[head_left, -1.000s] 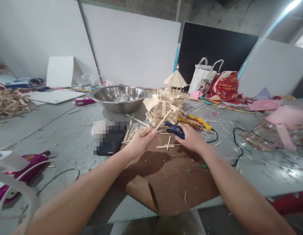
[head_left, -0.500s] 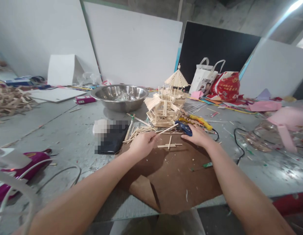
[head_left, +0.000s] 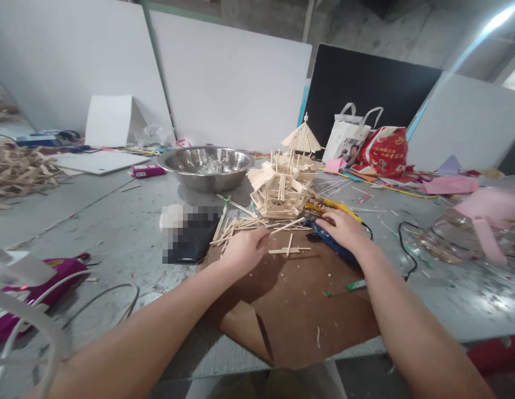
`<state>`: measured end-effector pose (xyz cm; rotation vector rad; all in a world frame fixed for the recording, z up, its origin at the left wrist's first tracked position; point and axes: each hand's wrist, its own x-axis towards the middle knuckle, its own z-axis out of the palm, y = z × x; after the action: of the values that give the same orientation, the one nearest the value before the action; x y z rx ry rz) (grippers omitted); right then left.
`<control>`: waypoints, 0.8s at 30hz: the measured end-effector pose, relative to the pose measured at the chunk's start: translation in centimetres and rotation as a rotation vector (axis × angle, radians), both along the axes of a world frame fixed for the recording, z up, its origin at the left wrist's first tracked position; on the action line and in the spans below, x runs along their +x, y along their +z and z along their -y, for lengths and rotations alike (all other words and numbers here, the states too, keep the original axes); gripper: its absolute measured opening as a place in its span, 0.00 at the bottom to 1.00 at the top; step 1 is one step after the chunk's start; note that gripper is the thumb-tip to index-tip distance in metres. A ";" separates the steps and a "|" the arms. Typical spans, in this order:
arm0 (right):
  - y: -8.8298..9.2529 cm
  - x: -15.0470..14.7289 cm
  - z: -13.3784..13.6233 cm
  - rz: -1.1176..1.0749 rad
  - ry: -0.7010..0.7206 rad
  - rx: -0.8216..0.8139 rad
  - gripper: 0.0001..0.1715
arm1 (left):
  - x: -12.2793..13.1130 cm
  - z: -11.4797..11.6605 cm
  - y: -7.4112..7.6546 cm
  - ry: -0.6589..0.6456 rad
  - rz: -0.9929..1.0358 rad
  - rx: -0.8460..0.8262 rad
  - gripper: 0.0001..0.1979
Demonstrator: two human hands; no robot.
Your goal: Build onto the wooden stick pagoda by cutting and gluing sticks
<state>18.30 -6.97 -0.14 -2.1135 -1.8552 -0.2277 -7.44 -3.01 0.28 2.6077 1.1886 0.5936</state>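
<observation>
My left hand [head_left: 245, 252] is closed in a pinch on a thin wooden stick [head_left: 288, 225], which points up to the right. My right hand [head_left: 343, 230] is over a blue-handled tool [head_left: 334, 244], fingers apart and curved; the tool lies on the brown sheet and its kind is unclear. Just beyond sits a yellow tool [head_left: 342, 207], partly hidden by the fingers. Between the hands, a few sticks lie crossed [head_left: 289, 247] on the brown sheet [head_left: 307, 310]. Behind them stands a pavilion model [head_left: 282, 191] of wooden sticks with a pointed roof.
Loose sticks [head_left: 236, 224] lie beside a dark phone-like slab [head_left: 194, 238]. A steel bowl [head_left: 207, 180] stands behind. Wood scraps [head_left: 22, 172] are heaped at far left. Cables and a purple device [head_left: 61, 282] sit left; a clear container [head_left: 440, 235] and bags [head_left: 384, 149] are right.
My right hand has loosened from the blue-handled tool and shifted slightly right, toward the yellow one. The blue tool now lies angled under it, more visible. My left hand keeps the stick nearly in place.
</observation>
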 end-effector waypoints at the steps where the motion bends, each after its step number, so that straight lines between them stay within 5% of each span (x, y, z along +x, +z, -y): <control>1: 0.5 -1.0 0.4 -0.015 -0.017 0.132 0.25 | 0.1 0.1 0.0 -0.005 -0.018 0.009 0.15; 4: 1.7 -4.6 1.7 0.003 0.120 0.376 0.21 | 0.4 0.3 0.0 -0.010 -0.080 0.037 0.17; 7: 1.5 -8.0 2.3 0.095 0.446 0.281 0.16 | 0.7 0.5 -0.2 -0.014 -0.148 0.057 0.18; 9: 0.9 -9.4 2.2 0.150 0.534 0.217 0.16 | 0.7 0.6 -0.5 -0.025 -0.183 0.059 0.18; 14: -0.7 -9.8 1.6 0.208 0.524 0.138 0.16 | 0.8 0.7 -1.0 -0.024 -0.249 0.048 0.17; 24: -0.9 -9.5 1.5 0.229 0.496 0.045 0.14 | 1.0 1.2 -0.6 -0.006 -0.279 0.005 0.15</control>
<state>8.79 -8.48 -1.08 -1.5829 -2.4079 -0.3974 -6.45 -4.21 -0.29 2.7637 1.2541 0.2356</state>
